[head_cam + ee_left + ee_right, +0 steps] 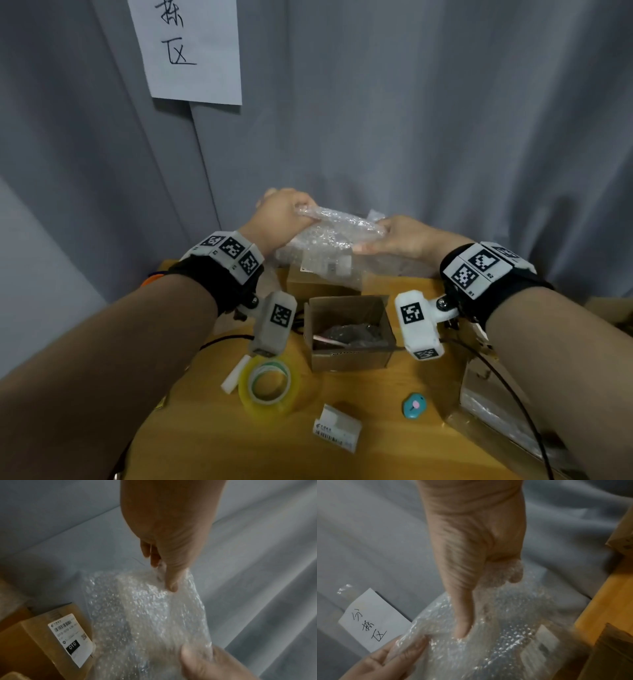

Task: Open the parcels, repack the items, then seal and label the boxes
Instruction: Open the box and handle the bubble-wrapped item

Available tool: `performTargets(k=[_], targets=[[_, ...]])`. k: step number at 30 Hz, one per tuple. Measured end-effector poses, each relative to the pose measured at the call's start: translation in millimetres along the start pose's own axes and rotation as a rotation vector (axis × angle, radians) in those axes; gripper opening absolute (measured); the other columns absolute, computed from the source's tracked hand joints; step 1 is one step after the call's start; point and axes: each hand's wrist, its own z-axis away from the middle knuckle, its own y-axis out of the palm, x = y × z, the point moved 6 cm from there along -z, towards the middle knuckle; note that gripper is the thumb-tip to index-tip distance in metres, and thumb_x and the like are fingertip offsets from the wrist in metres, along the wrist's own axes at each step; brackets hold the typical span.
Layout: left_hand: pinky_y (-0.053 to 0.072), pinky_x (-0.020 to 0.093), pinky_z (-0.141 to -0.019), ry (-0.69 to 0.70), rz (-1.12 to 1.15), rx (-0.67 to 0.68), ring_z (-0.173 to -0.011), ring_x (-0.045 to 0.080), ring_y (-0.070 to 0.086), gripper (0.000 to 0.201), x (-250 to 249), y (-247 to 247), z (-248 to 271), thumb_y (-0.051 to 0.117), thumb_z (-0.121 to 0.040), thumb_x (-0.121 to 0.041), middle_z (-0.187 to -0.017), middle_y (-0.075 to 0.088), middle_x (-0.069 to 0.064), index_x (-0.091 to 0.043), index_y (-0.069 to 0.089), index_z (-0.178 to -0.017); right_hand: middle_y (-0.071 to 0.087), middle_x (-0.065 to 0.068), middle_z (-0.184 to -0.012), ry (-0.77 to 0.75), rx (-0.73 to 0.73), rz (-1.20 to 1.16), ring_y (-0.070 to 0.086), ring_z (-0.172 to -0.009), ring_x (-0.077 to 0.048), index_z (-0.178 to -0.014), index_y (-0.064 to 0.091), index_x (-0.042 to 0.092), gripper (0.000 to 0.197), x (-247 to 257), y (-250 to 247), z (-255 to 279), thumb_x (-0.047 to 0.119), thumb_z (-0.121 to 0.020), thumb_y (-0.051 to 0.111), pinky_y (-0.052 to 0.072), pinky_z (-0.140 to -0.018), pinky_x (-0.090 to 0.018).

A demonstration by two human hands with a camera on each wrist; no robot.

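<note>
Both hands pinch the clear bubble-wrap bag (329, 236), left hand (279, 219) and right hand (402, 238) at its two ends, to pull it open. Below my grip waits the open brown cardboard box (347, 334).

The bubble wrap (329, 236) is clear, dotted all over with small round bubbles that glint white. The surface (376, 397) is warm yellow-orange wood. The open box (349, 330) is plain brown cardboard with dark grey wrapping inside. The tape roll (269, 385) is translucent yellow on a white core edged in green. A small round gadget (414, 405) is teal with a pink centre. The curtain (445, 120) is plain grey. The paper sign (188, 48) is white with black handwriting. The wrist bands (233, 253) are black with white blocks bearing black square codes.
</note>
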Motion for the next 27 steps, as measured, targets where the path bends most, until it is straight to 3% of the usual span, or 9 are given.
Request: performTargets(k=[3, 5, 7, 10, 15, 19, 21, 23, 27], targets=[[0.043, 0.033, -0.081, -0.055, 0.27, 0.074, -0.089, 0.018, 0.053, 0.018, 5, 8, 3, 0.067, -0.085, -0.032, -0.095, 0.061, 0.003, -0.016, 0.065, -0.092, 0.063, -0.01, -0.12, 0.054, 0.014, 0.072, 0.059, -0.112, -0.028, -0.12, 0.06, 0.001, 0.061, -15, 6, -8, 0.047, -0.081, 0.07, 0.047, -0.097, -0.036], [0.038, 0.028, -0.063, -0.016, 0.246, 0.098, -0.07, 0.017, 0.047, 0.02, 1, 17, 7, 0.054, -0.095, -0.021, -0.077, 0.055, 0.002, -0.002, 0.055, -0.1, 0.06, -0.013, -0.124, 0.098, 0.032, 0.276, 0.055, -0.114, -0.029, -0.122, 0.057, 0.001, 0.068, -20, 12, -7, 0.055, -0.082, 0.064, 0.044, -0.101, -0.041], [0.038, 0.025, -0.061, 0.015, 0.189, 0.052, -0.068, 0.014, 0.047, 0.019, 1, 25, 7, 0.046, -0.099, -0.02, -0.076, 0.053, -0.005, -0.003, 0.051, -0.104, 0.056, -0.008, -0.123, 0.049, -0.012, 0.443, 0.049, -0.12, -0.03, -0.118, 0.056, 0.006, 0.067, -15, 15, -4, 0.061, -0.081, 0.061, 0.036, -0.107, -0.043], [0.036, 0.011, -0.055, 0.062, 0.203, 0.054, -0.059, -0.005, 0.046, 0.015, 0, 41, 9, 0.045, -0.099, -0.021, -0.077, 0.052, -0.009, -0.007, 0.048, -0.102, 0.058, 0.0, -0.111, -0.105, -0.065, 0.122, 0.056, -0.111, -0.021, -0.119, 0.052, 0.011, 0.056, -1, 21, 2, 0.043, -0.078, 0.074, 0.042, -0.095, -0.029], [0.045, 0.032, -0.077, 0.083, 0.286, 0.047, -0.076, 0.009, 0.051, 0.01, 10, 56, 4, 0.051, -0.097, -0.019, -0.091, 0.055, 0.005, -0.01, 0.05, -0.1, 0.063, 0.002, -0.077, -0.104, -0.114, -0.018, 0.061, -0.074, -0.016, -0.084, 0.059, 0.013, 0.011, -23, 42, -14, 0.016, -0.085, 0.07, 0.047, -0.067, -0.026], [0.045, 0.026, -0.09, -0.039, 0.102, -0.061, -0.09, 0.009, 0.05, 0.04, 49, 73, 14, 0.062, -0.09, -0.025, -0.114, 0.044, -0.002, -0.013, 0.048, -0.125, 0.061, -0.001, -0.082, 0.141, -0.397, -0.057, 0.061, -0.078, -0.019, -0.099, 0.061, 0.008, 0.012, -76, 39, -23, 0.017, -0.093, 0.057, 0.045, -0.062, -0.024], [0.046, 0.029, -0.09, -0.05, -0.033, 0.125, -0.098, 0.012, 0.054, 0.037, 64, 99, 31, 0.06, -0.09, -0.033, -0.115, 0.051, -0.002, -0.017, 0.051, -0.122, 0.06, 0.0, -0.081, 0.165, -0.617, -0.204, 0.061, -0.077, -0.019, -0.101, 0.062, 0.009, 0.013, -86, 34, -14, 0.015, -0.094, 0.053, 0.048, -0.062, -0.025], [0.04, 0.033, -0.101, 0.019, -0.31, 0.405, -0.114, 0.014, 0.051, 0.04, 77, 133, 51, 0.053, -0.092, -0.044, -0.125, 0.056, -0.003, -0.022, 0.053, -0.125, 0.062, -0.006, -0.091, 0.006, -0.759, -0.172, 0.059, -0.09, -0.022, -0.108, 0.065, 0.007, 0.022, -74, 35, -6, 0.003, -0.09, 0.052, 0.049, -0.084, -0.03], [-0.008, 0.049, -0.116, 0.089, -0.637, 0.705, -0.146, 0.018, -0.003, 0.081, 114, 178, 78, 0.039, -0.084, -0.072, -0.159, 0.013, -0.003, -0.026, 0.026, -0.149, 0.052, -0.016, -0.131, -0.348, -0.672, 0.101, 0.042, -0.12, -0.029, -0.133, 0.055, 0.013, 0.067, -53, 87, -9, -0.014, -0.071, 0.05, 0.032, -0.107, -0.039]])
